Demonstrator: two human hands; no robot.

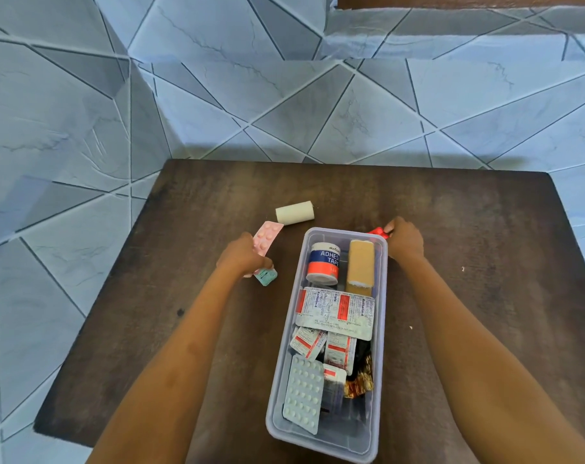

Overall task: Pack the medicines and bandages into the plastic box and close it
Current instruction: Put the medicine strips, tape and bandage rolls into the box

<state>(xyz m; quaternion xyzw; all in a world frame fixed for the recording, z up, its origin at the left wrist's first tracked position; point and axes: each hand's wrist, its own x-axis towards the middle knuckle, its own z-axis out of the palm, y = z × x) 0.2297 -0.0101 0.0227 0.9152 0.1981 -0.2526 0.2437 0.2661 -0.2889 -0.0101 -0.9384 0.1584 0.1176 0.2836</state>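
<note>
The plastic box [378, 380] nearest us is mostly packed, while beyond it our left hand [242, 256] grips pink and teal strips, our right hand [403, 241] a red one, the white bandage roll [294, 213] still on the desk [468, 229], lid unseen.

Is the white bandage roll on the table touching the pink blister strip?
Cannot tell. In the head view the white cylindrical bandage roll lies just beyond the pink blister strip's far corner; their edges meet or nearly meet, with no plain gap or contact.
</note>
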